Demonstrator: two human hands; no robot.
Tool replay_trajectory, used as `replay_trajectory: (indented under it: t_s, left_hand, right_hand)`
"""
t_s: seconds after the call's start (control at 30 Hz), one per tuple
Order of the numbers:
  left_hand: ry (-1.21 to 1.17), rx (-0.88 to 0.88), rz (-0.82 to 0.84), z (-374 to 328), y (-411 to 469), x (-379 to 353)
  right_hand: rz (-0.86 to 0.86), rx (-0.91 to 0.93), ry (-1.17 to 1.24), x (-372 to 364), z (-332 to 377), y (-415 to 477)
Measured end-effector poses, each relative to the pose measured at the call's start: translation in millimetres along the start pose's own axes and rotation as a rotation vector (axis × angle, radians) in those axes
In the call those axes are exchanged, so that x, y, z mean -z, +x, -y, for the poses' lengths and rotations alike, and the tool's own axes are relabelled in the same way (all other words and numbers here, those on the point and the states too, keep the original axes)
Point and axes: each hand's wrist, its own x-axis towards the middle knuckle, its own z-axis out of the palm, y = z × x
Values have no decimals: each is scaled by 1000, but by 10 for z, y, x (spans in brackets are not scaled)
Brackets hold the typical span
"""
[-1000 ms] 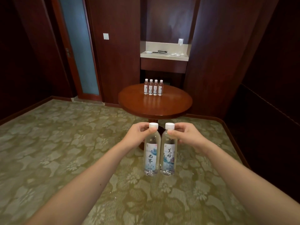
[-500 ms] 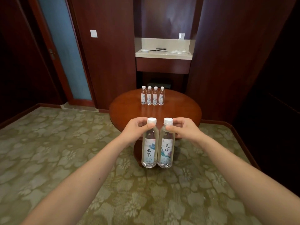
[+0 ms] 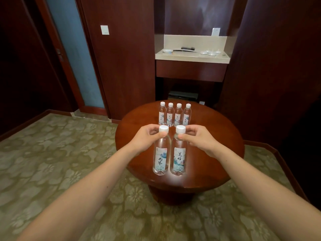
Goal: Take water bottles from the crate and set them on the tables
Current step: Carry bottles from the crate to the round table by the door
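I hold two clear water bottles with white caps and printed labels, upright and side by side. My left hand (image 3: 147, 139) grips the neck of the left bottle (image 3: 160, 158). My right hand (image 3: 198, 139) grips the neck of the right bottle (image 3: 179, 159). Both hang over the near part of a round dark wooden table (image 3: 217, 146); whether their bases touch it I cannot tell. A row of several identical bottles (image 3: 174, 114) stands at the table's far side. No crate is in view.
Behind the table a wall niche holds a pale counter (image 3: 192, 56) with small dishes and a dark box (image 3: 183, 96) under it. A frosted glass door (image 3: 74, 54) is at the left. Patterned green carpet (image 3: 52, 162) surrounds the table; dark wood panels close the right side.
I have come closer to the table: it now lies beneath the two held bottles, which were over the carpet before. My grips on both necks are unchanged.
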Motion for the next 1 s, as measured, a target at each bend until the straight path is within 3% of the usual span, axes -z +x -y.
replay_trajectory:
  t_s: [0.37,1.0]
  left_hand:
    - [57,64,29,540,1522,172]
    - [9,202,187,1753,3532,374]
  right_hand:
    - [66,-35,51,171,-474,1675]
    - [-90,-300,157,-14,-1348,3458]
